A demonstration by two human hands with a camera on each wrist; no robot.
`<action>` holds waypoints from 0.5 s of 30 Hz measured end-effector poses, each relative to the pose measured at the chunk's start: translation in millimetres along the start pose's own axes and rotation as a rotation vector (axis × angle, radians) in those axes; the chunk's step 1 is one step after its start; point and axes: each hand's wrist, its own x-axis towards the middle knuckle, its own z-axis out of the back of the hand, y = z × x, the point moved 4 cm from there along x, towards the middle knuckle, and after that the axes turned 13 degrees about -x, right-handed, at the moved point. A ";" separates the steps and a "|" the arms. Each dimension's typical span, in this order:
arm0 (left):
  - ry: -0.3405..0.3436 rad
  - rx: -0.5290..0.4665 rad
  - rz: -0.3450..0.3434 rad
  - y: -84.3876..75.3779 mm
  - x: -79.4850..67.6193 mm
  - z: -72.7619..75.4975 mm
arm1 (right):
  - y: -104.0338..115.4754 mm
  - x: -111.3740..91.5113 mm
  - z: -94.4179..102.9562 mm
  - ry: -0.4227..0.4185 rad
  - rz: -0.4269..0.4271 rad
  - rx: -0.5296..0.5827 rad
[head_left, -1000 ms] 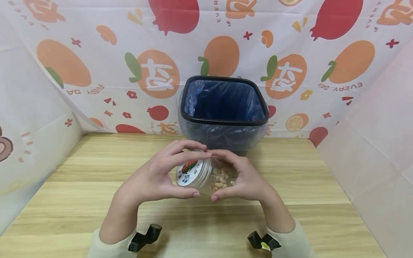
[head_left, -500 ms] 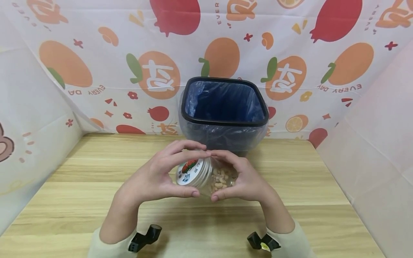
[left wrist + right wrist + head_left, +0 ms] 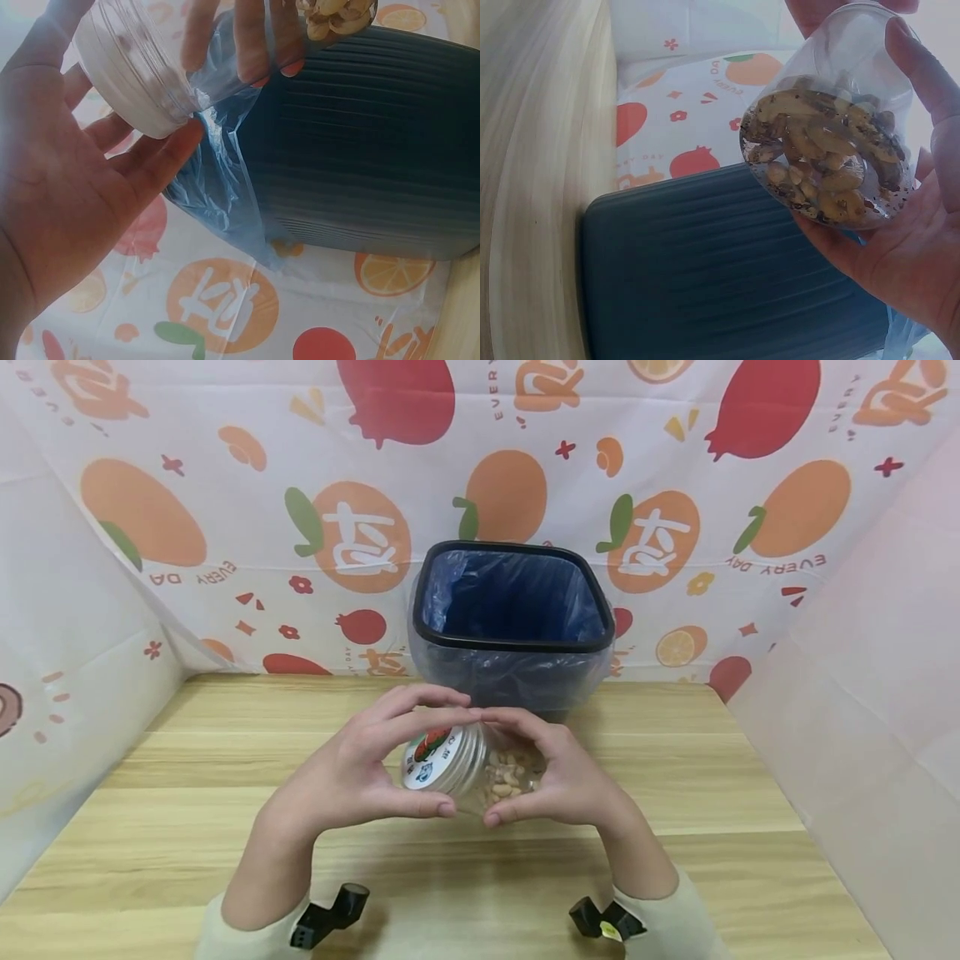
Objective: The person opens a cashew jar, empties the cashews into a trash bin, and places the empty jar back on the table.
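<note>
A clear plastic jar [image 3: 504,778] with pale nuts in its lower end is held up on its side, tilted, above the table. The nuts [image 3: 825,154] look like cashews, with dark bits among them. My left hand [image 3: 358,772] curls round the ridged screw lid [image 3: 131,75], whose label [image 3: 433,760] has a red picture and faces left. Round the jar's body is my right hand [image 3: 568,777], thumb below and fingers above. In the head view both hands' fingertips come close together over the jar. The lid sits on the jar's mouth.
A dark bin [image 3: 517,685] with a black rim and a blue plastic liner [image 3: 510,597] stands just behind the hands, against the fruit-print cloth [image 3: 360,427]. The wood-grain table [image 3: 712,827] lies beneath. White cloth sides [image 3: 67,610] flank it.
The head view has shifted a little, so everything sits slightly further left in it. Both hands keep the same hold on the jar and its lid.
</note>
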 end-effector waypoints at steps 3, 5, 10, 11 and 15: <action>-0.007 -0.004 0.013 0.0 -1.9 1.6 | -0.8 0.4 -0.6 0.002 -0.001 0.003; -0.010 -0.005 0.023 0.1 -3.7 2.8 | -1.3 0.7 -0.9 0.000 0.002 0.001; -0.010 -0.016 0.012 -0.6 -6.7 7.0 | -2.7 1.0 -0.5 -0.005 -0.004 -0.019; -0.011 -0.017 0.007 -0.7 -7.1 8.4 | -3.0 1.0 -0.2 -0.007 -0.008 -0.025; -0.011 0.005 -0.004 -0.3 -8.7 15.2 | -4.6 0.7 2.2 -0.015 -0.014 -0.041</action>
